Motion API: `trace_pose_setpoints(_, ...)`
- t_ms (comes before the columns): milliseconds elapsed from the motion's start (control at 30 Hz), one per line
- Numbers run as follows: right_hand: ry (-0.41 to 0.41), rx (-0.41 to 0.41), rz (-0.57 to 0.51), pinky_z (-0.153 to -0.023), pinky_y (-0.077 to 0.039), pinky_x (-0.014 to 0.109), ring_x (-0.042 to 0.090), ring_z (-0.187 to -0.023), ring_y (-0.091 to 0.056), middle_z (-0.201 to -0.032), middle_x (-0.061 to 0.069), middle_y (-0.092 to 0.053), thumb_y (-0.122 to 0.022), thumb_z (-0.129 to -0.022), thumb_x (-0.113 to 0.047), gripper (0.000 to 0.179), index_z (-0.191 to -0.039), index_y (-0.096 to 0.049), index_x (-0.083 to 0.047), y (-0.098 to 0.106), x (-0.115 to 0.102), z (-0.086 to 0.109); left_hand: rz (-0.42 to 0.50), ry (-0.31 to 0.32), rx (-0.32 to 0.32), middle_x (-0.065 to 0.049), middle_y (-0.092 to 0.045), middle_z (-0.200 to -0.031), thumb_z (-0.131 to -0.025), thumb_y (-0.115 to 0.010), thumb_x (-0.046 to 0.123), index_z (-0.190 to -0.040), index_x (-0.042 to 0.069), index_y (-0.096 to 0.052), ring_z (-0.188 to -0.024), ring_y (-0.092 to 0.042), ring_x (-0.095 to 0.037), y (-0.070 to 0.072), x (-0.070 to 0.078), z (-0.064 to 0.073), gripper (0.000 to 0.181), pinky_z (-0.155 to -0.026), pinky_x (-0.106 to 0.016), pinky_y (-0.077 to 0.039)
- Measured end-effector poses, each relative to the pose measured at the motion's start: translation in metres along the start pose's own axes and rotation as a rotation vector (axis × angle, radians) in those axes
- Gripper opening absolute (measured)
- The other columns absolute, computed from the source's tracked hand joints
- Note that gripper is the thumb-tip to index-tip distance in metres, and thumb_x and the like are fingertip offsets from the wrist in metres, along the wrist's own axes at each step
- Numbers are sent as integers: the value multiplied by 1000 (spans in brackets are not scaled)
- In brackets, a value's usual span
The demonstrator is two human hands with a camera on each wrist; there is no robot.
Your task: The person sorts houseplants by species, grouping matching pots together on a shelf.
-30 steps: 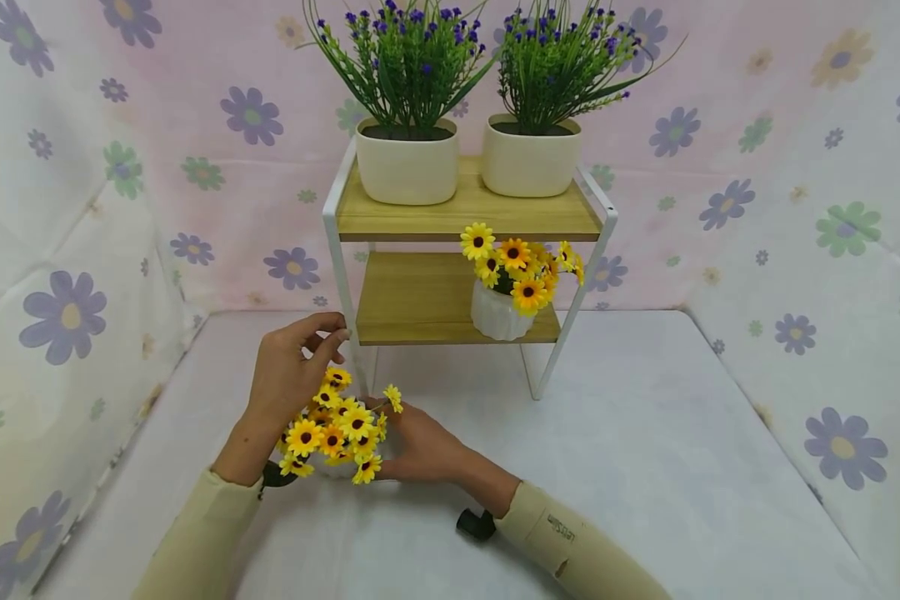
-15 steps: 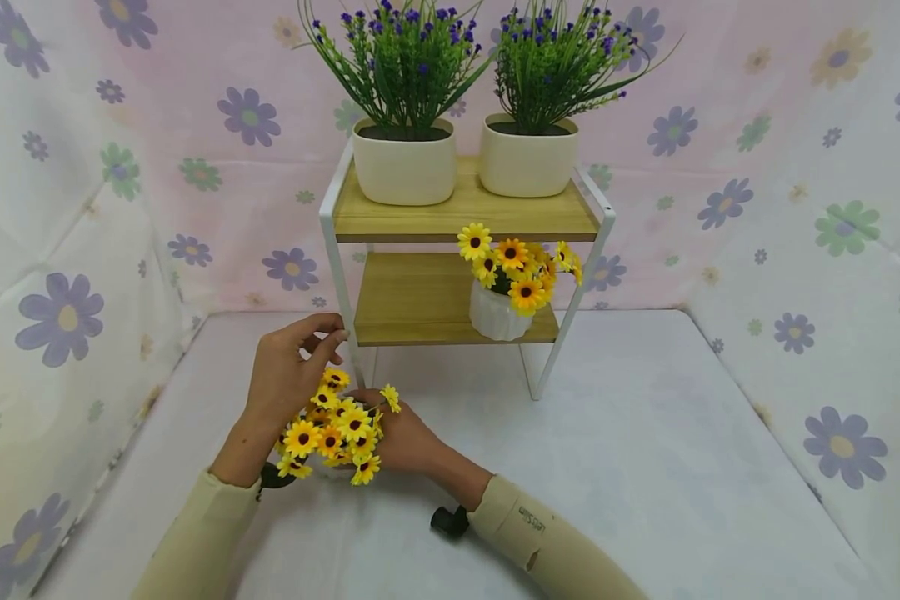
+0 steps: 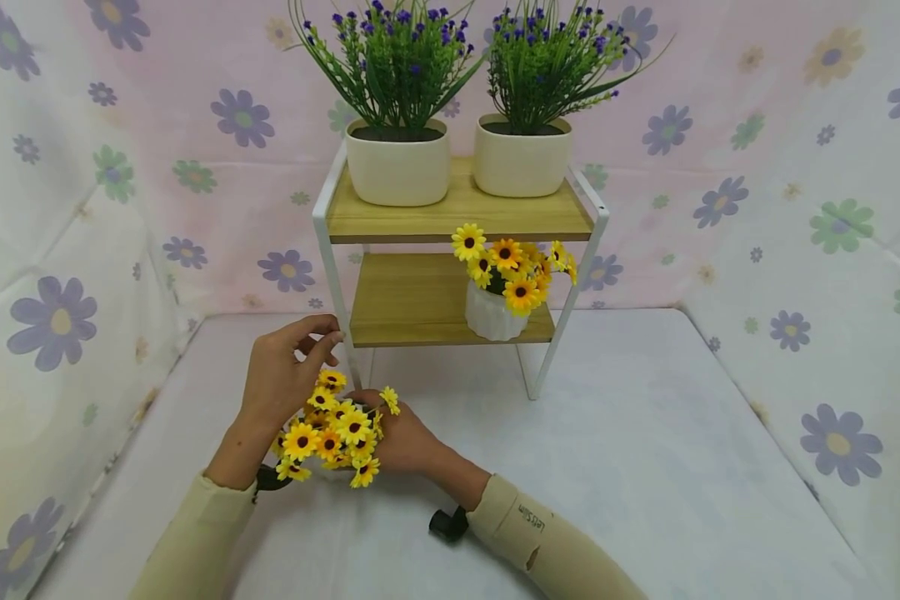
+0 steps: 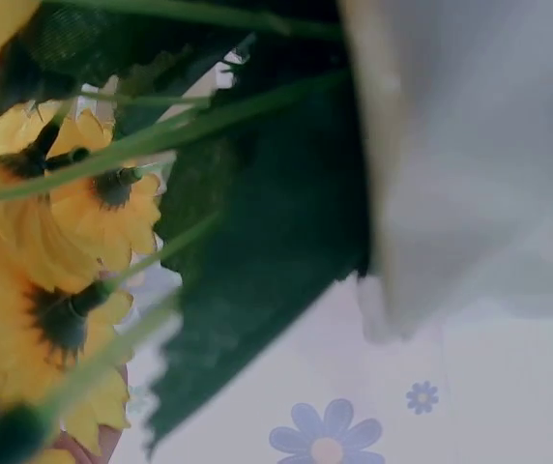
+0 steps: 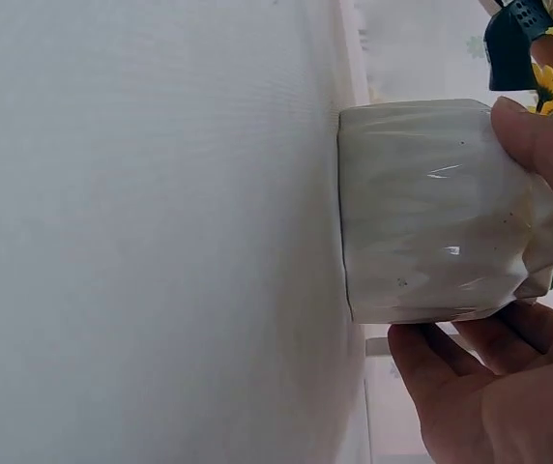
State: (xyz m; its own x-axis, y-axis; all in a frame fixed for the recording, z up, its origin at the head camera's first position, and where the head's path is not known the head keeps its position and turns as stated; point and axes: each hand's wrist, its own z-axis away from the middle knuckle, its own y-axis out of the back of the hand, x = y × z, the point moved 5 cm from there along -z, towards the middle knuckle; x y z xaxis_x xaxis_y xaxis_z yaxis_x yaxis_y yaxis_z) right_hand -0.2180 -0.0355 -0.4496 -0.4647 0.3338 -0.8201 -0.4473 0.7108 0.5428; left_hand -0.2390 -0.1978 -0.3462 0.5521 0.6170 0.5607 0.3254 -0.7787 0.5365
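Note:
My right hand [image 3: 405, 442] holds a white ribbed flowerpot [image 5: 431, 213] on the table, its thumb on one side and fingers on the other in the right wrist view. Yellow artificial daisies [image 3: 341, 425] with dark centres fill this pot and hide most of it in the head view. My left hand [image 3: 288, 367] hovers above and left of the blooms, fingers loosely bent, their tips close to the shelf's white left leg; I see nothing held in it. In the left wrist view, daisies [image 4: 59, 319], green leaves and a blurred pale pot side [image 4: 480, 164] fill the frame.
A two-tier wooden shelf [image 3: 405, 300] with a white frame stands behind the hands. Its lower board bears another white pot [image 3: 495, 315] of yellow daisies at the right. On top are two cream planters [image 3: 397, 171] with purple flowers. Flower-print cloth walls surround the white table [image 3: 645, 467].
My right hand has moved slightly left and closed in further round the pot, its forearm following. My left hand keeps its place. The whole head view has shifted a little.

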Motion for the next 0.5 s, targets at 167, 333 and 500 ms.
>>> trace_pose_setpoints(167, -4, -2, -11, -113, -47, 32, 11, -134, -58, -146, 1, -62, -88, -89, -31, 72, -151, -55, -14, 10, -1, 1, -12, -2, -3, -8, -80, -97, -100, -74, 7, -112, 8, -78, -63, -72, -17, 0, -1, 0, 13, -41, -19, -36)
trace_pose_setpoints(333, 35, 3, -19, -113, -47, 31, 11, -133, -58, -146, 1, -62, -84, -93, -30, 68, -152, -54, -12, 26, -7, 0, -52, -7, -2, -9, -80, -99, -99, -76, 8, -113, 6, -78, -66, -71, -19, 1, 0, 0, 15, -57, -12, -46)
trace_pose_setpoints(500, 69, -8, -53, -109, -50, 29, 10, -129, -60, -145, 0, -63, -85, -93, -28, 64, -149, -56, -15, 44, -16, 0, -65, 2, -10, -8, -80, -99, -100, -75, 11, -114, 8, -78, -69, -71, -20, 2, 1, 0, 15, -64, -11, -48)
